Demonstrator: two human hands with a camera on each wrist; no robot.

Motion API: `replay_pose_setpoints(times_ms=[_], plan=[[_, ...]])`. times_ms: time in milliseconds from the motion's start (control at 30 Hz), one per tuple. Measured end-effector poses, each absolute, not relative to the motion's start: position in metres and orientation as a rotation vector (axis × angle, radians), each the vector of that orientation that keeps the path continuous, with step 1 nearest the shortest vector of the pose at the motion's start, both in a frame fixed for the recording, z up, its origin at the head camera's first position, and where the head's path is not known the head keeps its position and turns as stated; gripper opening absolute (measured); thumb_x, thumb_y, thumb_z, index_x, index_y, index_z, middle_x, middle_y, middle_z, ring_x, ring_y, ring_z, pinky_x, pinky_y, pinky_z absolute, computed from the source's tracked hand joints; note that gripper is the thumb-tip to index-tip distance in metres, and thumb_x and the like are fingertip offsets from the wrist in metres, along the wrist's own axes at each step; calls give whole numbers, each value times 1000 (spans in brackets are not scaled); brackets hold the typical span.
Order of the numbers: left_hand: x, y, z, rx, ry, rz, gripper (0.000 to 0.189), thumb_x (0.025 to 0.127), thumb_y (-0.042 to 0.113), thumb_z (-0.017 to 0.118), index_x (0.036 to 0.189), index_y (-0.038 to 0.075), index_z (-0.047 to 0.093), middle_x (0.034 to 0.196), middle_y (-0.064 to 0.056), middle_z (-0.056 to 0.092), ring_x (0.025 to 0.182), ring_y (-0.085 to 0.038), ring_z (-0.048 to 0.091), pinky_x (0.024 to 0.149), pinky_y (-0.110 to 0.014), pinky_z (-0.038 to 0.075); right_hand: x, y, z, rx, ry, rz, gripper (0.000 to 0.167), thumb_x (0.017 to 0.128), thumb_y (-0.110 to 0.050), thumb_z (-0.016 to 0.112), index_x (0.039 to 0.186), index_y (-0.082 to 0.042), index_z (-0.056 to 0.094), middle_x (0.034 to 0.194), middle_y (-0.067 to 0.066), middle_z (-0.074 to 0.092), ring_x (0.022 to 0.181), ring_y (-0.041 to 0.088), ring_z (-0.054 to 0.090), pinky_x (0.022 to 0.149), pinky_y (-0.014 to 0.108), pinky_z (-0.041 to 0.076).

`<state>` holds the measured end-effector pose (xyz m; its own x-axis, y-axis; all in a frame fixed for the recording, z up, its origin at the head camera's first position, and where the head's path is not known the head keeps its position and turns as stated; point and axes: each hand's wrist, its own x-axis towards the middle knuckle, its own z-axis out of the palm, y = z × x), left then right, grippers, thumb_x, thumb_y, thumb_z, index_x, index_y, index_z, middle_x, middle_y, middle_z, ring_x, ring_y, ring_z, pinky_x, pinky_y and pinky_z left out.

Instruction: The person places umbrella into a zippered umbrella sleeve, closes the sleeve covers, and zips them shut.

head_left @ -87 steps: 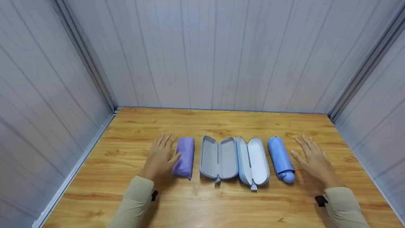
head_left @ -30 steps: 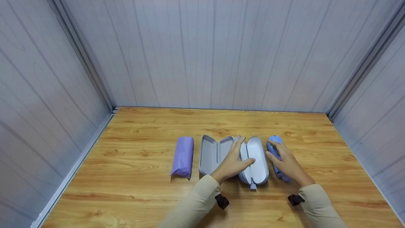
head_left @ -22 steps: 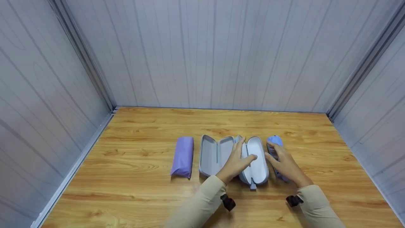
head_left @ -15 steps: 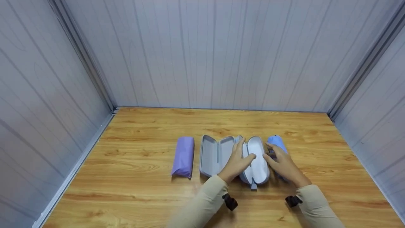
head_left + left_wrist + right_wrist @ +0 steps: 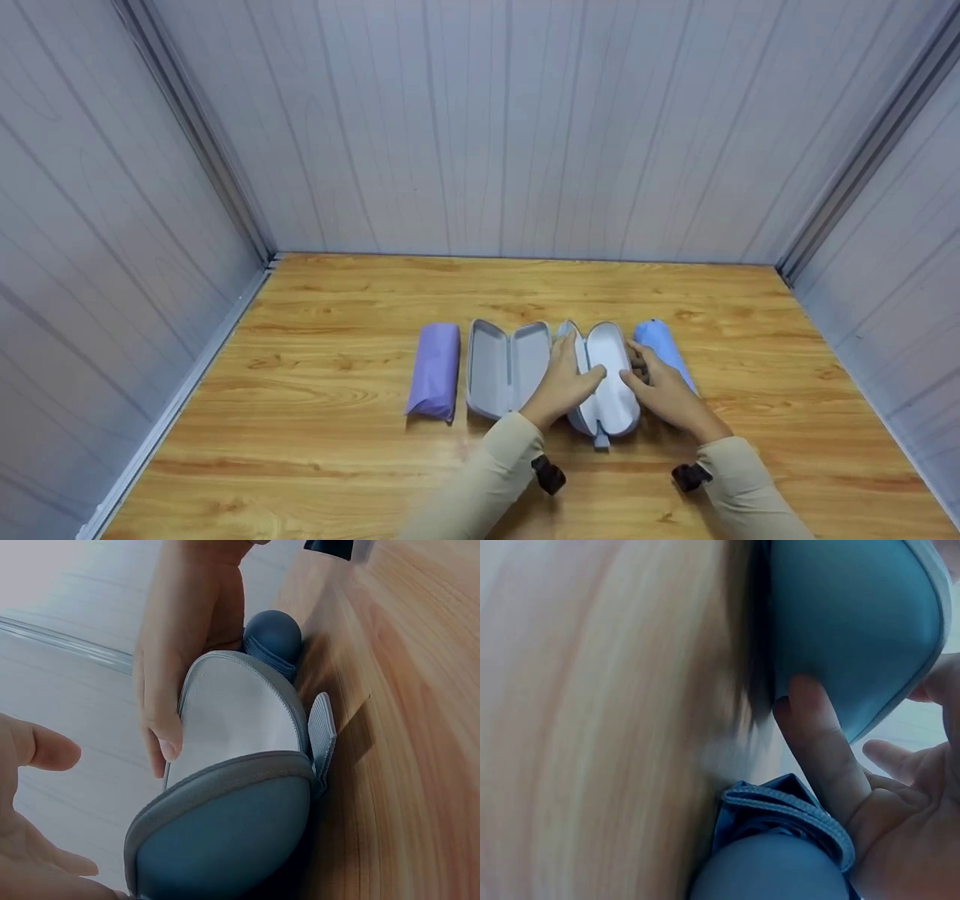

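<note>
An open light-blue hard-shell case (image 5: 613, 390) with a white lining stands between my hands. My left hand (image 5: 564, 382) reaches over its left half, thumb spread above the lining and fingers between it and the open grey case (image 5: 489, 367). My right hand (image 5: 664, 394) is at the blue case's right side. One fingertip (image 5: 810, 694) meets the outer wall in the right wrist view, while the thumb (image 5: 171, 746) overlaps the rim in the left wrist view. Just right of this hand lies a folded blue umbrella (image 5: 660, 337), partly hidden; its round end (image 5: 274, 634) shows below the hand.
A purple wrapped bundle (image 5: 435, 371) lies left of the grey case. The blue case's pull tab (image 5: 322, 727) sticks out toward the table's front. Pale panel walls (image 5: 480, 150) enclose the wooden table (image 5: 315, 450) at the back and sides.
Both hands have come inward from beside the purple bundle and the umbrella to the blue case. The right hand has lately edged left onto its side. The grey case has shifted slightly left.
</note>
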<state>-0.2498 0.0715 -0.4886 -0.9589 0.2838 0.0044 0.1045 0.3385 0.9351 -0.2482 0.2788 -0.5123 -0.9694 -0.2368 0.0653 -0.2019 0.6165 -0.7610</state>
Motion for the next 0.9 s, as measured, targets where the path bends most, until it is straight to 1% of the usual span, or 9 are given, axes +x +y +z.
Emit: replay_pose_setpoints(times_ms=[100,167,300,500,600,700,767,900], plan=[[-251,71,-490,342,2441,1676,90,89,26,64,158,-2,13,160,-25,17,145,-36,24,115,-47,29,-248,278,-512,-370,2779,-1308,61,104,-22,56,155,-1,28,135,30,53,114,37,59,91,49,52],[-252,71,-491,321,2431,1682,91,89,21,65,159,-2,10,160,-26,15,146,-37,22,115,-47,28,-248,277,-512,-370,2775,-1317,61,104,-21,56,155,-1,29,135,29,53,113,37,60,90,47,52],[-254,72,-494,278,2418,1680,92,90,17,66,158,-3,8,161,-28,9,147,-38,18,117,-47,25,-249,276,-513,-375,2772,-1343,61,104,-17,56,155,0,28,139,31,50,118,38,58,93,47,51],[-253,73,-498,246,2396,1696,92,91,20,64,157,-7,6,160,-30,10,147,-38,17,118,-47,23,-251,275,-516,-384,2763,-1362,60,104,-9,53,154,5,24,145,36,41,128,45,50,101,53,46],[-253,75,-502,196,2346,1732,92,92,21,62,157,-7,3,159,-32,12,147,-39,17,118,-47,21,-251,275,-517,-378,2776,-1338,59,103,-5,51,154,7,23,145,37,41,130,46,47,102,53,45],[-254,77,-505,145,2292,1799,91,92,19,61,157,-6,3,158,-32,14,147,-39,17,118,-48,20,-251,274,-517,-377,2788,-1324,59,103,-3,51,154,7,24,144,37,42,130,45,48,102,53,45],[-255,78,-506,118,2252,1861,91,90,17,61,158,-4,4,159,-30,15,146,-37,19,118,-48,22,-251,274,-517,-380,2786,-1326,59,102,-3,51,154,8,23,144,37,41,131,45,47,102,53,45],[-256,79,-505,58,2167,1940,93,88,19,62,159,-1,5,160,-27,16,144,-34,24,115,-47,27,-251,274,-516,-382,2777,-1338,59,102,-2,51,153,9,23,146,37,38,132,46,45,103,53,44]])
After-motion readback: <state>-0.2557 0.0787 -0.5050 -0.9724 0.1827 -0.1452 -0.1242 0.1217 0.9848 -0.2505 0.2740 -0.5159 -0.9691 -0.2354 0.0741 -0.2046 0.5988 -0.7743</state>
